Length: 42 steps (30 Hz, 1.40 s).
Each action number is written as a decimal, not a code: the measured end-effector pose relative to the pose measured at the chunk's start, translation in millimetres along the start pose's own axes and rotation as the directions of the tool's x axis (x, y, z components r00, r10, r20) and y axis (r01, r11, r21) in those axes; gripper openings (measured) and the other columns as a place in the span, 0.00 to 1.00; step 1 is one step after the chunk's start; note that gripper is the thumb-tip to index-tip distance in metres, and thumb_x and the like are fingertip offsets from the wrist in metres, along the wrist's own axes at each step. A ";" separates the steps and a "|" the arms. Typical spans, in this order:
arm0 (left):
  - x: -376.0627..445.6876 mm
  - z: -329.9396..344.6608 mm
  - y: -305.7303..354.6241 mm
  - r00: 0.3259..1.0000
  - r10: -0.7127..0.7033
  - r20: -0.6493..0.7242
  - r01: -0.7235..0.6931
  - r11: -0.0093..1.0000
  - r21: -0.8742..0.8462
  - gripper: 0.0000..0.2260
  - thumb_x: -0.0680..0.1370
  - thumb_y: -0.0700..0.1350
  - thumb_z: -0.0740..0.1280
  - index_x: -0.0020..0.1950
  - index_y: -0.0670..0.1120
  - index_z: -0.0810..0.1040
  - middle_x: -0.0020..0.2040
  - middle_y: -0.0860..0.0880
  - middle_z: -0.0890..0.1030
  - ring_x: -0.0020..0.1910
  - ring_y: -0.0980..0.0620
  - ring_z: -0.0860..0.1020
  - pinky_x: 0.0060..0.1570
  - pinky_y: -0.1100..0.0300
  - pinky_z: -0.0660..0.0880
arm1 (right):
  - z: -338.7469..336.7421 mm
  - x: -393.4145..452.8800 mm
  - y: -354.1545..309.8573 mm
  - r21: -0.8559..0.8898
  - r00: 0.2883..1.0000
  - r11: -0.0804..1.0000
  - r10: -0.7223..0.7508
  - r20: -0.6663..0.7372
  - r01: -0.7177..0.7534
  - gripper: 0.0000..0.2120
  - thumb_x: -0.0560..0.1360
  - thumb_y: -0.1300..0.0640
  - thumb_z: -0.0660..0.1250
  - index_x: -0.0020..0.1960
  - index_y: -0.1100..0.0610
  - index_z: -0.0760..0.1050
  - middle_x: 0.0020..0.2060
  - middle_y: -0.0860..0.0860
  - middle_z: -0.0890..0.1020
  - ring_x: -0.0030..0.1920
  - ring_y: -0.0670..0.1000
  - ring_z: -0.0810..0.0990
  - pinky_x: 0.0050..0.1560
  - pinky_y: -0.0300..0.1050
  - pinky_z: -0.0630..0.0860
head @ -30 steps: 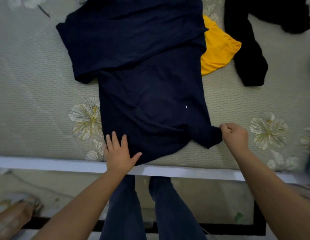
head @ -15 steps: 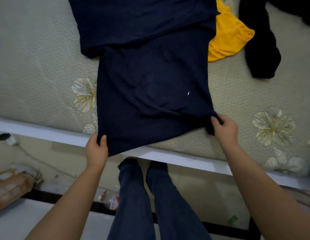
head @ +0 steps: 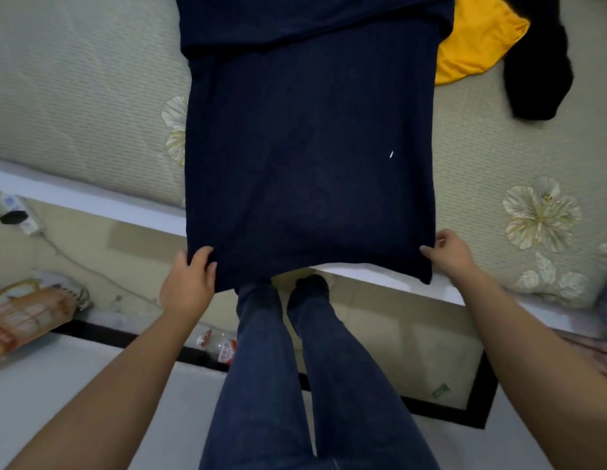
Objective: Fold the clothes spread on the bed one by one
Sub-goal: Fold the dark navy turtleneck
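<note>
Both hands, left [head: 188, 283] and right [head: 447, 254], gripped the shirt's [head: 308, 147] hem corners, stretched past the bed [head: 75, 96] edge; uneven pulling risked skewing the fold; slack grip, dropping it.

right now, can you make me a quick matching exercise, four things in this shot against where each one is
Things:
1. navy garment
2. yellow garment
3. black garment
4. plastic bottle

Places:
A. on the floor by the person's legs
B. far right on the bed
C. partly under the navy garment's right edge
D. held at its hem corners by the left hand and right hand

Pairs: 1-D, 2-C, 3-B, 4-A
</note>
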<state>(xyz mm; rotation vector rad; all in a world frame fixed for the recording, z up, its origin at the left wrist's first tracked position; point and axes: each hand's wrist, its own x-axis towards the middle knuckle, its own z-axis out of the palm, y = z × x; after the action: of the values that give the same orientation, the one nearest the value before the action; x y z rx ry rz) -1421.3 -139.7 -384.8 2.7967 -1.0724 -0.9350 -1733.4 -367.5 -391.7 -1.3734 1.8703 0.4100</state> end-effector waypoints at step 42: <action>-9.0 -91.0 15.1 0.782 0.376 0.496 -0.561 0.771 0.301 0.25 0.79 0.31 0.51 0.74 0.48 0.55 0.76 0.50 0.54 0.74 0.53 0.52 0.69 0.63 0.46 | -85.2 -81.8 -33.9 -0.788 0.308 -0.102 -0.885 0.351 0.607 0.08 0.67 0.64 0.71 0.45 0.57 0.83 0.59 0.54 0.79 0.64 0.62 0.72 0.63 0.64 0.65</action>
<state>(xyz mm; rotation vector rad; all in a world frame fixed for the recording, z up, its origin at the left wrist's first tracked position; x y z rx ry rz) -1387.4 -164.0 -302.1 2.4027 -2.1840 -1.3761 -1725.1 -380.6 -269.8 -3.1067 0.4849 0.4998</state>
